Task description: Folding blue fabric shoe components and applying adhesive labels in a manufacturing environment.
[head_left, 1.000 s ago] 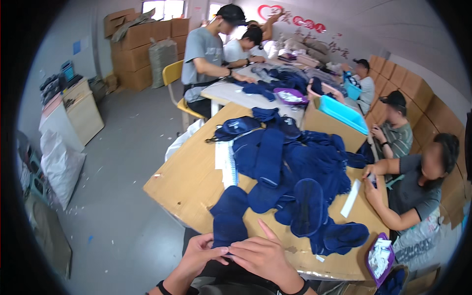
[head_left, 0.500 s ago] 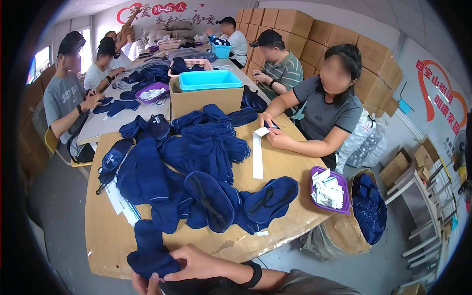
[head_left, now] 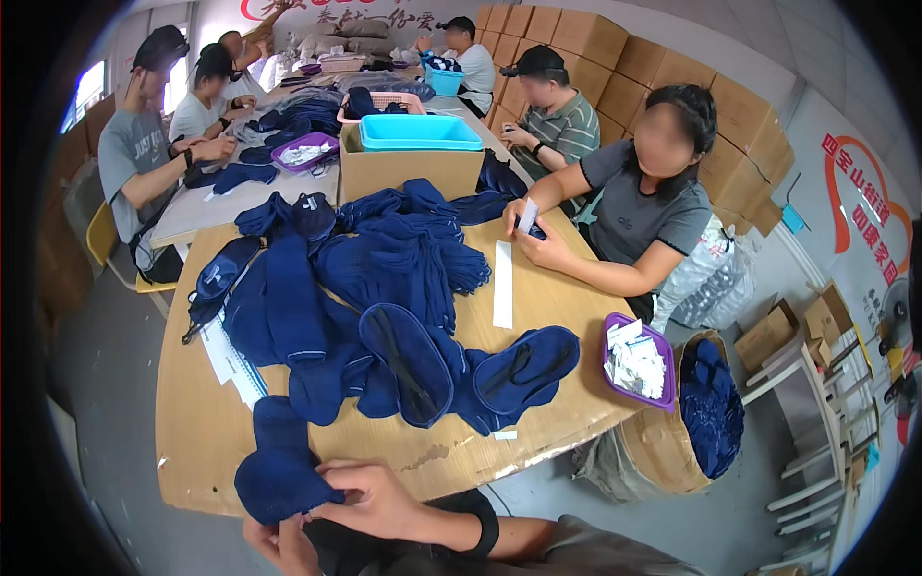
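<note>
At the table's near edge I hold a dark blue knit sock [head_left: 279, 482], its far part lying on the wood. My left hand [head_left: 284, 545] pinches its near edge from below. The thumb and fingers of my right hand [head_left: 373, 501] grip its right side. Just beyond lies a large heap of blue socks [head_left: 384, 274]. On the heap's near side are two oval dark blue eye masks, one left [head_left: 407, 365] and one right [head_left: 528, 368], with black straps across them. Printed white sheets [head_left: 230, 360] stick out from under the heap's left side.
A purple basket [head_left: 639, 360] of small white papers sits at the right table edge, above a carton [head_left: 706, 408] of blue items. A cardboard box [head_left: 408, 175] with a blue tray [head_left: 421, 132] stands behind the heap. Several people work around the tables.
My hands and the sock have shifted slightly left; its near part looks rounder and more spread. The person at right now holds a small white card upright, apart from the white strip on the table.
</note>
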The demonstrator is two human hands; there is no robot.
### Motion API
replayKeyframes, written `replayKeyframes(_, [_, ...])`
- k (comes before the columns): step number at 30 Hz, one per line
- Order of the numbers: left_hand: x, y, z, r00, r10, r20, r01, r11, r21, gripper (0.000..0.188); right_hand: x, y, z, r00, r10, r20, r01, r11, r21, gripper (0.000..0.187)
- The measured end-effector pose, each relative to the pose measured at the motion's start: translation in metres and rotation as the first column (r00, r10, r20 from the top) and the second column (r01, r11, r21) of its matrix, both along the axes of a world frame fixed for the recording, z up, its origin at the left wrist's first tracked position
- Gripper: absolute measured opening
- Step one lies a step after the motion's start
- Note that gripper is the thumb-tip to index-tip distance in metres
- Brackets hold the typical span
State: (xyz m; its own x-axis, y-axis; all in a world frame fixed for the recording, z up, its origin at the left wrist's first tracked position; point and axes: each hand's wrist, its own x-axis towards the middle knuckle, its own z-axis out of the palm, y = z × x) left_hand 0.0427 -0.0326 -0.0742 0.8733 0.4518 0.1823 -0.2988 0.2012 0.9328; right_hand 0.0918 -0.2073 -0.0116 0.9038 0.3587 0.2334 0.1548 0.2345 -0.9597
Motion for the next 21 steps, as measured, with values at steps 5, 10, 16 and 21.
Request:
replayKeyframes(5, [0.002,-0.029,0.034,0.998,0.044,-0.034,-0.039,0.989,0.143,0.028,-0.003,0.003,-0.008,1.0,-0.009,-0.014,0.011,0.989,0.144,0.013])
replayKeyframes(10, [0.016,-0.009,0.013,0.995,-0.097,-0.003,0.097,0.995,0.032,0.016,-0.001,-0.011,0.002,0.993,-0.021,0.118,0.02,1.0,0.015,0.015])
replayKeyframes(16, [0.008,-0.041,0.067,0.996,-0.07,-0.062,0.055,0.975,-0.217,0.016,0.0,-0.03,0.005,0.436,0.003,0.9,0.416,0.886,-0.204,0.018])
replayKeyframes(21, [-0.013,-0.049,0.087,0.979,-0.071,-0.191,-0.002,0.934,-0.358,0.019,-0.013,-0.036,0.009,0.464,0.081,0.882,0.295,0.925,-0.24,0.018])
